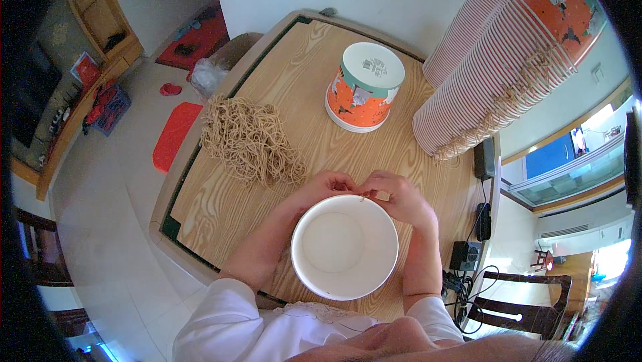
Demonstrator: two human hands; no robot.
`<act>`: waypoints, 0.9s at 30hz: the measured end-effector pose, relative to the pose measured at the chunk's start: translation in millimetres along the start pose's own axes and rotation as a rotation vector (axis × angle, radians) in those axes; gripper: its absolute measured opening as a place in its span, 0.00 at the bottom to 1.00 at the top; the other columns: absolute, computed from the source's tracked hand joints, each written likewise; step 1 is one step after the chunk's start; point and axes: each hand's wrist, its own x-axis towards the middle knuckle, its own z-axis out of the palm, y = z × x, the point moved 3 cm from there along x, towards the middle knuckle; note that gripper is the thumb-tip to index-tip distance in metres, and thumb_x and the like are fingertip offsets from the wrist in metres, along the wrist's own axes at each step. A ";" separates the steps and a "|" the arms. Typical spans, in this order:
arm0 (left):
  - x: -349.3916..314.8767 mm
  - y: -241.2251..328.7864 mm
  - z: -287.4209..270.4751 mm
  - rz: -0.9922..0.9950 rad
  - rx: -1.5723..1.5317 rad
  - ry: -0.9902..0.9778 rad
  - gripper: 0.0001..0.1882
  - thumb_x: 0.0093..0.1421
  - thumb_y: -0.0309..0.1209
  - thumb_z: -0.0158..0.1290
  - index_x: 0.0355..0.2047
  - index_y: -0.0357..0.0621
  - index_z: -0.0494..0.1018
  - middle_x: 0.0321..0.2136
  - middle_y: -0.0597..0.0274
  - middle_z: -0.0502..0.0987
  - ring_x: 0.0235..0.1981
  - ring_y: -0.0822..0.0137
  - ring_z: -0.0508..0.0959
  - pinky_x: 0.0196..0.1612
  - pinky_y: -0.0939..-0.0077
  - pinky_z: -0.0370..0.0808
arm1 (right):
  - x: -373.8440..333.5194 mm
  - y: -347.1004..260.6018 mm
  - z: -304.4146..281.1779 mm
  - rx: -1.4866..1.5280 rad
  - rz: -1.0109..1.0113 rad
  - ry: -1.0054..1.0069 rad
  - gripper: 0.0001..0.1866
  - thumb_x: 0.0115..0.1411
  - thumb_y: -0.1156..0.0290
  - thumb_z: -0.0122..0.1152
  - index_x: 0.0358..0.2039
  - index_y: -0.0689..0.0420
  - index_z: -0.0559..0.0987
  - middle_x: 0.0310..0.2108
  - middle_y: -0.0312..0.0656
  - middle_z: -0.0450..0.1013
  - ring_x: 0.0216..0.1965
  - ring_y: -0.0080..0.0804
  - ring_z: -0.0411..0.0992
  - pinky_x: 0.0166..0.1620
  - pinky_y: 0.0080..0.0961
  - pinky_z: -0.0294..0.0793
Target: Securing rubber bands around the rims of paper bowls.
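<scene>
Close to my body is a white paper bucket, its opening turned up toward me and its inside showing only bare white walls. Both hands meet at its far rim. My left hand has its fingers curled against the outside of the rim; what they grip is hidden. My right hand pinches beside it, where a short bit of brown cord shows at the rim. Beyond my left forearm lies a loose heap of tan cords. An orange and green bucket stands upside down farther back.
Two tall leaning stacks of nested buckets occupy the table's right side, cords hanging along the nearer one. Black adapters and cables lie off the right edge by a dark chair. A red stool stands left of the wooden table.
</scene>
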 end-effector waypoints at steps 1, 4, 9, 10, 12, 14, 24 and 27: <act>0.3 -2.9 -0.8 0.003 0.004 -0.015 0.08 0.53 0.28 0.58 0.33 0.39 0.75 0.28 0.66 0.77 0.31 0.78 0.74 0.34 0.80 0.72 | 0.7 -1.9 0.9 0.009 -0.055 -0.030 0.10 0.47 0.82 0.61 0.32 0.60 0.78 0.28 0.41 0.73 0.32 0.32 0.72 0.35 0.25 0.71; 1.6 -10.4 -4.5 0.013 0.099 -0.132 0.10 0.51 0.30 0.59 0.33 0.41 0.76 0.27 0.68 0.77 0.29 0.78 0.73 0.33 0.81 0.71 | 0.2 0.2 0.3 0.029 -0.061 -0.041 0.09 0.46 0.82 0.62 0.31 0.60 0.78 0.28 0.41 0.73 0.32 0.33 0.72 0.35 0.26 0.71; 2.8 -14.2 -8.3 -0.025 0.176 -0.186 0.11 0.50 0.32 0.60 0.34 0.42 0.76 0.26 0.70 0.76 0.28 0.79 0.73 0.32 0.83 0.70 | -0.4 -1.7 -0.8 0.066 -0.083 -0.064 0.08 0.46 0.82 0.62 0.30 0.60 0.79 0.28 0.40 0.73 0.33 0.33 0.71 0.35 0.25 0.71; 2.5 -15.3 -8.7 -0.045 0.171 -0.186 0.11 0.51 0.32 0.60 0.34 0.42 0.76 0.26 0.70 0.76 0.28 0.79 0.73 0.32 0.83 0.70 | -0.5 -2.9 -0.7 0.077 -0.079 -0.087 0.08 0.47 0.82 0.62 0.30 0.60 0.79 0.27 0.40 0.73 0.33 0.33 0.71 0.35 0.25 0.71; 2.2 -12.5 -6.5 -0.041 0.147 -0.185 0.11 0.51 0.33 0.60 0.34 0.42 0.76 0.26 0.70 0.76 0.28 0.80 0.73 0.32 0.84 0.70 | -0.7 -4.2 -1.7 0.100 -0.092 -0.109 0.08 0.47 0.82 0.62 0.30 0.60 0.79 0.27 0.40 0.73 0.33 0.32 0.71 0.35 0.25 0.71; 0.7 -7.9 -4.4 -0.038 0.122 -0.183 0.11 0.52 0.33 0.60 0.34 0.42 0.76 0.26 0.70 0.77 0.28 0.80 0.73 0.32 0.84 0.70 | -2.0 -5.1 -2.7 0.123 -0.104 -0.131 0.07 0.47 0.81 0.62 0.30 0.59 0.79 0.27 0.40 0.73 0.33 0.32 0.71 0.35 0.25 0.71; -8.2 -1.5 -2.5 -0.050 0.099 -0.158 0.12 0.55 0.33 0.57 0.37 0.40 0.75 0.25 0.69 0.77 0.26 0.80 0.73 0.30 0.85 0.70 | -7.5 -29.3 -9.1 0.112 -0.133 -0.040 0.09 0.49 0.79 0.63 0.33 0.61 0.78 0.30 0.41 0.73 0.31 0.31 0.71 0.35 0.24 0.70; -17.9 7.7 -20.8 -0.051 0.029 -0.005 0.14 0.56 0.32 0.55 0.41 0.40 0.73 0.24 0.68 0.76 0.22 0.80 0.71 0.25 0.86 0.67 | -7.3 -45.4 -1.2 0.062 -0.114 -0.018 0.10 0.49 0.80 0.61 0.35 0.61 0.76 0.30 0.41 0.72 0.29 0.31 0.71 0.33 0.23 0.70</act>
